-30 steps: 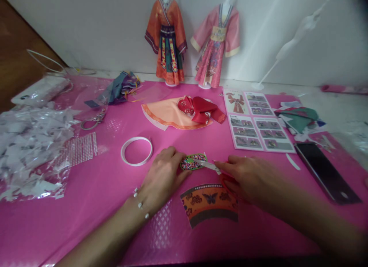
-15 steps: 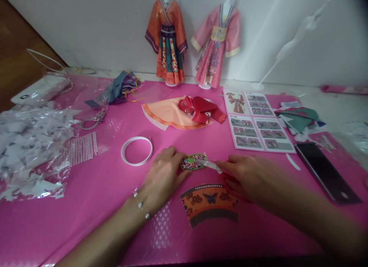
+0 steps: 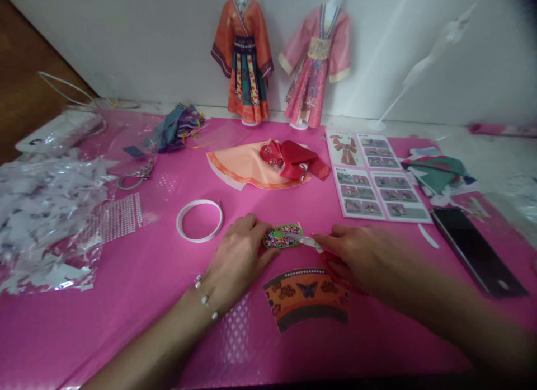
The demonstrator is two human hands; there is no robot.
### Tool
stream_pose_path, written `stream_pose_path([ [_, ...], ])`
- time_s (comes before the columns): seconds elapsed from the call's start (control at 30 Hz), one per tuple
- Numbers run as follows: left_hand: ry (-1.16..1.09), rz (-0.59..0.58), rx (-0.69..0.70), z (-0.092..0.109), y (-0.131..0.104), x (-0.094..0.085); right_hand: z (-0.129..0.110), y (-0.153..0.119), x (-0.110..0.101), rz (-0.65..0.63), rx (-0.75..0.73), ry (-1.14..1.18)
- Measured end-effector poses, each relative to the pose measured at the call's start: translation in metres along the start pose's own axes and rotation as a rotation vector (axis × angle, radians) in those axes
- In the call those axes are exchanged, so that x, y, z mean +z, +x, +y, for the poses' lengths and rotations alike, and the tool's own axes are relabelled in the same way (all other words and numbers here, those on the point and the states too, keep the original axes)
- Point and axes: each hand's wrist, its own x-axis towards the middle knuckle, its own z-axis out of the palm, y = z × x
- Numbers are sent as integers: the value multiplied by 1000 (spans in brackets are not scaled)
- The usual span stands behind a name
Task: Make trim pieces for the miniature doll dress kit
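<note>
My left hand [image 3: 243, 247], with a beaded bracelet at the wrist, pinches the left end of a small green-rimmed oval tray [image 3: 288, 242] full of tiny multicoloured beads. My right hand [image 3: 356, 253] is closed on red-handled scissors [image 3: 309, 242], whose blades point left and reach over the beads in the tray. Just below lies a curved orange piece [image 3: 308, 295] with a butterfly, a row of pearls along its top and a dark lower band.
Behind are a peach and red cloth piece [image 3: 247, 163], a white ring of tape [image 3: 199, 240] and two dressed figures [image 3: 247, 60] [image 3: 321, 65]. An instruction sheet [image 3: 377, 177] and phone [image 3: 478, 250] lie right, a clear bag of white scraps [image 3: 50, 211] left.
</note>
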Motion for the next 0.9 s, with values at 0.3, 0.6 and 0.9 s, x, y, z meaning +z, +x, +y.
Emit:
stream_pose_path([
  [0.3, 1, -11, -4, 1, 1, -1, -2, 0, -3, -4, 13, 13],
  [0.6, 1, -1, -1, 2, 0, -1, 1, -2, 0, 12, 6, 12],
  [0.9, 11, -12, -9, 2, 0, -2, -2, -1, -5, 7, 16, -15],
])
